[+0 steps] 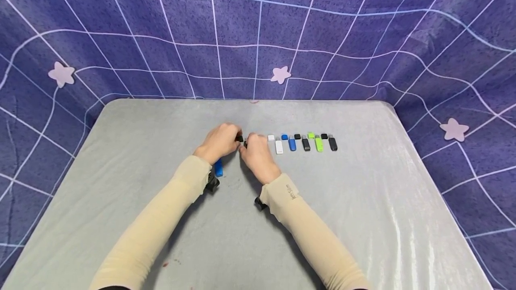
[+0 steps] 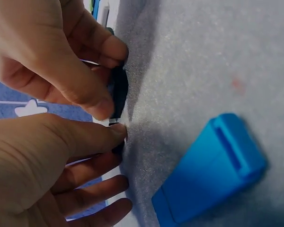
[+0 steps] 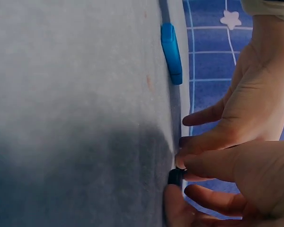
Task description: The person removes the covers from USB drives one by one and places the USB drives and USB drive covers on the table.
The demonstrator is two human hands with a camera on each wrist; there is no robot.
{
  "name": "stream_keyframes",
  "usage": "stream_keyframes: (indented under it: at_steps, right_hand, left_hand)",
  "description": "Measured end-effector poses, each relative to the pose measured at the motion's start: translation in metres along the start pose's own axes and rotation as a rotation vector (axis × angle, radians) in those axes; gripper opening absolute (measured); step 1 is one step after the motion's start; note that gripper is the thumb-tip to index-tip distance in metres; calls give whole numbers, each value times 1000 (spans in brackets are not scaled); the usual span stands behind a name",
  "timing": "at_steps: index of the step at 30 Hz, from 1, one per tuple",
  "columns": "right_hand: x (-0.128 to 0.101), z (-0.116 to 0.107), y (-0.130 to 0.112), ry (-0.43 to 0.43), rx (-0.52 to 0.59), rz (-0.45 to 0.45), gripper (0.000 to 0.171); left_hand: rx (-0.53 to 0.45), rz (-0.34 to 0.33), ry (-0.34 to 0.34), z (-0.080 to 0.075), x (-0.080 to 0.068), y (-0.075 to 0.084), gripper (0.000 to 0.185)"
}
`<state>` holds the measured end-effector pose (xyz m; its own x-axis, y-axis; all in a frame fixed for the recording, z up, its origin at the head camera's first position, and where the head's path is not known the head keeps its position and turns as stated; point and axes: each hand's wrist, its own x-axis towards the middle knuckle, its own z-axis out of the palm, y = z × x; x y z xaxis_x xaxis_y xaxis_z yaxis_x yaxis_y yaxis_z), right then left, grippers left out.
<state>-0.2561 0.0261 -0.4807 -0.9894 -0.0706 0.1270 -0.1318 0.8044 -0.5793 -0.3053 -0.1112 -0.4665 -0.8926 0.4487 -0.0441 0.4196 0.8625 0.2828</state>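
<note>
Both hands meet at the middle of the grey table (image 1: 363, 218). My left hand (image 1: 235, 138) and right hand (image 1: 248, 141) pinch a small black USB drive (image 1: 241, 139) between their fingertips, just above the cloth. In the left wrist view the upper hand's thumb and finger pinch its larger black part (image 2: 119, 92). The lower hand's thumb (image 2: 114, 132) presses a smaller black piece below it. The right wrist view shows only a black end (image 3: 176, 176) between the fingers. A blue USB drive (image 1: 218, 168) lies capped on the table under my left wrist.
Right of the hands lies a row of uncapped drives, each with its cap behind it: white (image 1: 279, 147), blue (image 1: 292, 144), black (image 1: 306, 144), green (image 1: 319, 143) and black (image 1: 333, 143). A purple grid cloth (image 1: 258, 35) hangs behind the table.
</note>
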Motion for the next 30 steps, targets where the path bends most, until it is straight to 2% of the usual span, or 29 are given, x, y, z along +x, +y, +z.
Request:
stream_keyframes:
  at_steps: [5, 8, 15, 20, 25, 30]
  right_hand:
    - [-14, -15, -2, -10, 34, -62, 17]
    - [-28, -29, 3, -23, 35, -118, 16]
    - [-61, -65, 39, 53, -54, -364, 32]
    - [-83, -89, 62, 51, -148, -466, 54]
    - [-95, -102, 72, -7, -250, -521, 79]
    - [-99, -99, 70, -83, -308, -538, 93]
  left_hand:
    - [4, 48, 36, -6, -13, -2, 32]
    - [1, 86, 63, -9, -27, 0, 49]
    - [52, 163, 99, -12, -67, 6, 75]
    - [64, 182, 122, -10, -99, 8, 86]
    - [53, 152, 127, -2, -130, 2, 105]
    - [28, 73, 92, 6, -155, -3, 120]
